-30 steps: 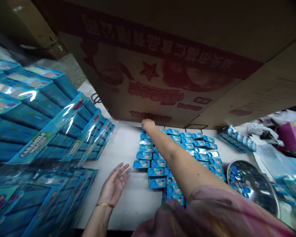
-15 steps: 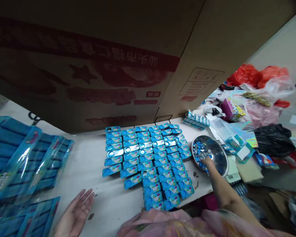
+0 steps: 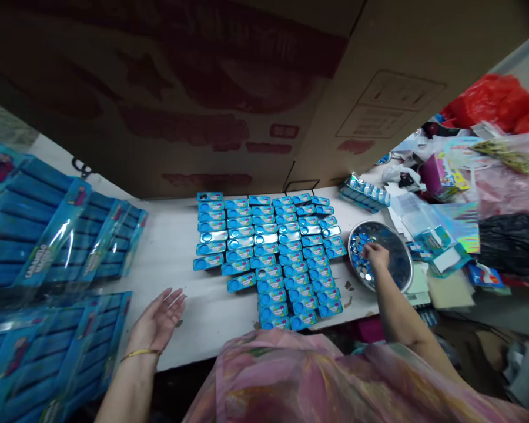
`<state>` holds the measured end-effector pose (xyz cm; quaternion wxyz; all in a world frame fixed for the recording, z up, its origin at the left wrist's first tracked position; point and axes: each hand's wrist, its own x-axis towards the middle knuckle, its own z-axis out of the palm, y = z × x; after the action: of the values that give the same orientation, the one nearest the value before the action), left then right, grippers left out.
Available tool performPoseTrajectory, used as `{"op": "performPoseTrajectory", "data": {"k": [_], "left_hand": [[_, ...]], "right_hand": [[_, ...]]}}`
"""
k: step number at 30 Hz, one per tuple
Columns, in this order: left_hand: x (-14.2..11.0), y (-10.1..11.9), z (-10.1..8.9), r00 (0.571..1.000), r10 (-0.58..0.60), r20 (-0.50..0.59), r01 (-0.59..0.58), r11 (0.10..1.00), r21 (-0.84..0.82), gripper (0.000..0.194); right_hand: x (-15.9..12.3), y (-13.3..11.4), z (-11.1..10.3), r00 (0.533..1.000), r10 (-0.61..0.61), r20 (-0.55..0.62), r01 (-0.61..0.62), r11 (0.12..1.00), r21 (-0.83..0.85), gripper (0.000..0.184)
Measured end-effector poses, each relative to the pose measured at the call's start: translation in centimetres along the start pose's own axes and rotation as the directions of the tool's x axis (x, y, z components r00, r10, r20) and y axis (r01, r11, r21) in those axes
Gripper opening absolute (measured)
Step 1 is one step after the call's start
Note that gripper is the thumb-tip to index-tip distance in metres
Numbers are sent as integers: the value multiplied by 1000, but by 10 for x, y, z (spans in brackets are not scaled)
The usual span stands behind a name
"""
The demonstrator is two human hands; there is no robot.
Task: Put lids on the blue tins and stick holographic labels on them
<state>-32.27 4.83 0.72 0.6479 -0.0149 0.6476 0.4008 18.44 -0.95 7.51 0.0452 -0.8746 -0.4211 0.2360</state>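
Observation:
My right hand (image 3: 376, 257) is down in a shiny metal bowl (image 3: 399, 258) at the right of the table. Its fingers are pinched together among small round blue and silver pieces (image 3: 362, 258); what they grip is too small to make out. My left hand (image 3: 163, 317), with a gold bangle at the wrist, hovers palm up over the white table, fingers loosely spread and nothing in it. Between the hands stand close rows of small blue boxes (image 3: 264, 258), each with a round spot on its top face.
A large cardboard box (image 3: 247, 94) walls off the far side. Blue clear-wrapped packs (image 3: 44, 223) are stacked at the left, near black scissors (image 3: 81, 168). A row of small packs (image 3: 365, 192) lies behind the bowl. Red plastic bags (image 3: 489, 108) and mixed packaging crowd the right.
The camera view has shifted, so the table sits higher in the picture. My right hand has stayed in the bowl and shifted among the pieces. My left hand remains open over the table.

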Motion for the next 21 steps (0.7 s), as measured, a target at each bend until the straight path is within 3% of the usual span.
{"op": "performPoseTrajectory", "data": {"k": [2, 4, 7, 8, 9, 11, 12, 13, 14, 15, 18, 21], "left_hand": [[-3, -1, 3, 1000, 4, 9, -4, 1000, -4, 19], [-8, 1, 14, 997, 12, 72, -13, 1000, 5, 19], [-20, 5, 46, 969, -7, 246, -9, 998, 63, 23], [-23, 6, 58, 953, -6, 302, -22, 996, 87, 24], [-25, 7, 71, 940, 5, 341, -42, 994, 101, 23], [-26, 8, 92, 919, 38, 393, -85, 991, 102, 16], [-25, 7, 100, 914, 65, 400, -111, 989, 93, 13], [-24, 5, 106, 911, 86, 404, -131, 988, 85, 10], [-23, 2, 110, 908, 100, 406, -145, 986, 81, 10], [-23, -2, 112, 906, 101, 411, -149, 985, 85, 13], [-23, -19, 110, 897, 41, 441, -111, 985, 134, 25], [-24, -37, 101, 898, 4, 440, -93, 979, 182, 34]], "right_hand": [[7, -33, 6, 999, -39, -38, 46, 975, 218, 45], [8, -78, 23, 984, -174, -30, 170, 889, 426, 43], [-7, -159, 65, 930, -364, 49, 296, 821, 488, 28], [-16, -186, 80, 844, -530, 80, 424, 751, 507, 22], [-25, -210, 94, 719, -686, 114, 543, 656, 524, 18], [-43, -249, 118, 514, -846, 139, 675, 499, 544, 12], [-51, -262, 127, 448, -880, 157, 713, 458, 530, 11], [-56, -269, 134, 427, -890, 157, 732, 443, 518, 12], [-60, -271, 139, 443, -885, 146, 731, 451, 512, 13], [-63, -269, 143, 493, -862, 122, 712, 479, 513, 11], [-64, -241, 145, 677, -728, 108, 596, 628, 501, 17], [-61, -207, 142, 763, -612, 209, 551, 784, 285, 12]]}}
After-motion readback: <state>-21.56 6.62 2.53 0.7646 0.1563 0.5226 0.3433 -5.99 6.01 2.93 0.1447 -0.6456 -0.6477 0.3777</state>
